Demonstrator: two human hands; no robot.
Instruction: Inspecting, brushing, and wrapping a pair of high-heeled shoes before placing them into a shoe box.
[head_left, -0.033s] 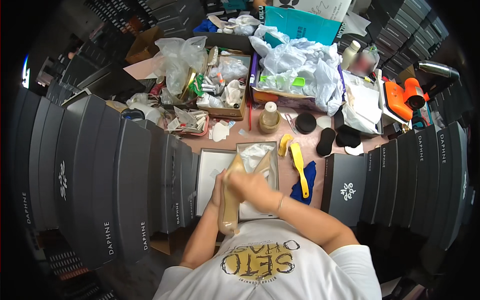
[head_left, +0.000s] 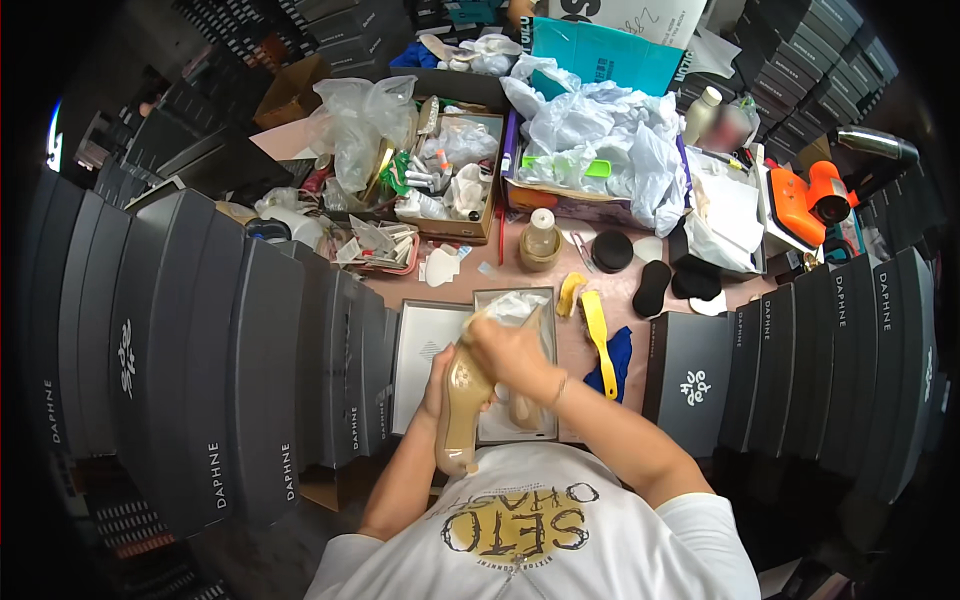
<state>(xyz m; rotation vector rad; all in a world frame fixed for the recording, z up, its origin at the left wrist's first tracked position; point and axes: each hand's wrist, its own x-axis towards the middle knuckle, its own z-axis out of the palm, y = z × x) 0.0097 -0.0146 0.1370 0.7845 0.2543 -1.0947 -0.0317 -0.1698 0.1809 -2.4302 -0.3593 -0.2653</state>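
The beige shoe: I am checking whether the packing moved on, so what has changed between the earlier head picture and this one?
Nothing has visibly changed. The left hand holds the beige shoe from beneath, the right hand is on its upper part, above the open shoe box. The yellow shoehorn and blue cloth lie where they did.

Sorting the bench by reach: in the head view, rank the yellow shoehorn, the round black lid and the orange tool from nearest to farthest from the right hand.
From the right hand:
1. Yellow shoehorn, just to its right on the table.
2. Round black lid, farther up, near the boxes.
3. Orange tool, far right, at the table's edge.
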